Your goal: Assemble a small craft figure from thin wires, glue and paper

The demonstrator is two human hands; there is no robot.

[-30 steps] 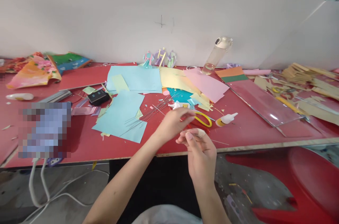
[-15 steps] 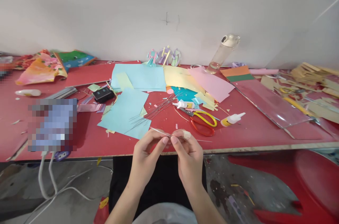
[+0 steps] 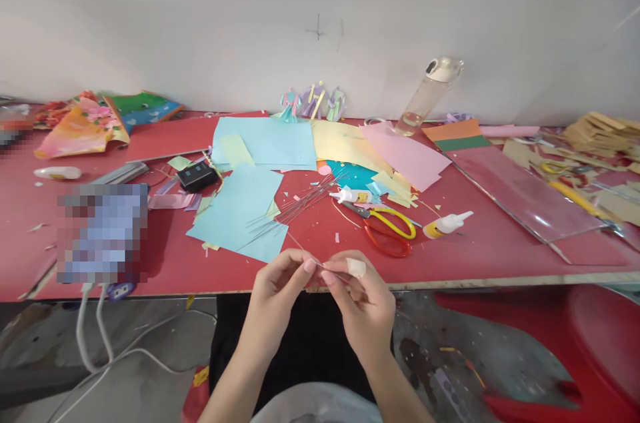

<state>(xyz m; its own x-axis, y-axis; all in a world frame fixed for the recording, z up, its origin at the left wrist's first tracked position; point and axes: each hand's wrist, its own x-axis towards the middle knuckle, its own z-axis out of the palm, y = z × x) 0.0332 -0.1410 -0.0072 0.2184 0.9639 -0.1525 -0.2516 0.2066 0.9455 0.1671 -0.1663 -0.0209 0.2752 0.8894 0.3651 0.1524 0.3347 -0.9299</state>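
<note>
My left hand (image 3: 280,281) and my right hand (image 3: 364,289) meet at the table's front edge, thumbs against index fingers. Between them they pinch a thin wire (image 3: 299,243), which slants up and left past my left fingertips. A white bandage (image 3: 356,267) wraps one finger of my right hand. Just beyond the hands lies a loose bundle of thin wires (image 3: 305,199), partly over a light blue paper sheet (image 3: 235,209). Scissors (image 3: 387,229) with one yellow and one red handle rest to the right, beside a small glue bottle (image 3: 355,196).
Another glue bottle (image 3: 447,225) lies further right. A clear water bottle (image 3: 423,103) leans at the back wall, near small paper dress figures (image 3: 315,101). Pink paper (image 3: 405,153), a black box (image 3: 197,176) and a clear sheet (image 3: 525,189) occupy the red table (image 3: 320,276).
My right hand has shifted slightly right and down, its fingertips a little further from the left ones. The wire now points more steeply up-left. The view has tilted slightly.
</note>
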